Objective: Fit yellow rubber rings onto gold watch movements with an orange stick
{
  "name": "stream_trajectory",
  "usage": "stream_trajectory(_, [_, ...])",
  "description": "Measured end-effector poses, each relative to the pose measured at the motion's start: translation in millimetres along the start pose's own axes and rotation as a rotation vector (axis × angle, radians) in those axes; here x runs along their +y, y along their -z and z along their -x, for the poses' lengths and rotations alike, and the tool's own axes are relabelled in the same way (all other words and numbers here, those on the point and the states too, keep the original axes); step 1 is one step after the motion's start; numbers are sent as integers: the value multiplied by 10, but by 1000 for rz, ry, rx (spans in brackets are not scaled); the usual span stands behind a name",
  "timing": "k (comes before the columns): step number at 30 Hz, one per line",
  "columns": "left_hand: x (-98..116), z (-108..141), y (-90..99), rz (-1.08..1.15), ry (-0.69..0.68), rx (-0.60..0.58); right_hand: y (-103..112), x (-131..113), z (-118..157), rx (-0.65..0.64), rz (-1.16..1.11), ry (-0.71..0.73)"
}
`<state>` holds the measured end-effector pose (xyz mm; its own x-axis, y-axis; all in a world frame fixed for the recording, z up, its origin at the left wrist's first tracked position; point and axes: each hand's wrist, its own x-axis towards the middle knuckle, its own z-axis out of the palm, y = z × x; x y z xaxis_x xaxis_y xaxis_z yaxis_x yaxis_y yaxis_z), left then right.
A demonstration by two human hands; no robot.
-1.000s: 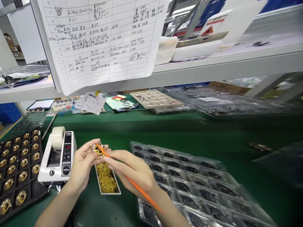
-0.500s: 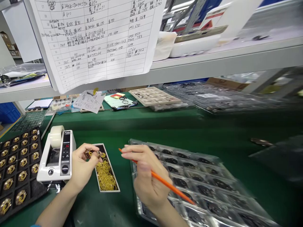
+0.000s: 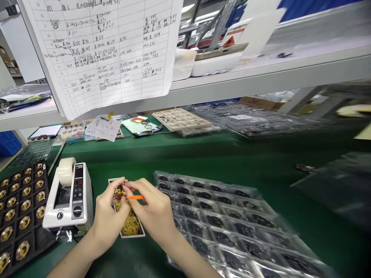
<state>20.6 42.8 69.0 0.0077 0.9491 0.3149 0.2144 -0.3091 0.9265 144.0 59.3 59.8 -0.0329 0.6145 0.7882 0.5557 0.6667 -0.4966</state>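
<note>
My left hand (image 3: 108,218) pinches a small round gold and dark part (image 3: 119,190) above a narrow white box. My right hand (image 3: 155,212) meets it there, fingertips at the part, with an orange stick (image 3: 136,197) held in its grip; most of the stick is hidden by the hand. Yellow ring-like pieces (image 3: 131,224) fill the box below both hands. To the left stands a white tape dispenser (image 3: 69,200). A clear plastic tray (image 3: 213,206) with dark round parts in its pockets lies to the right.
A black tray (image 3: 31,227) of gold round parts lies at the far left. Overhead runs a shelf edge (image 3: 203,87) with a handwritten sheet (image 3: 116,58) hanging over it. Farther back are a beige compartment tray (image 3: 181,119) and a clipboard (image 3: 140,125).
My right hand has moved left from over the clear tray and now touches the part at my left hand. The orange stick has turned and is mostly hidden. The view has shifted slightly.
</note>
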Motion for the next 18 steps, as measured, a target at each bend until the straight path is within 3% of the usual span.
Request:
stream_trajectory(7, [-116, 43, -73, -86, -141, 35, 27, 39, -44, -85, -156, -92])
stream_trajectory(12, [-109, 25, -58, -86, -117, -13, 0, 97, -87, -98, -293, -96])
stream_trajectory(18, [-176, -120, 39, -110, -16, -15, 39, 107, -161, -322, -623, -413])
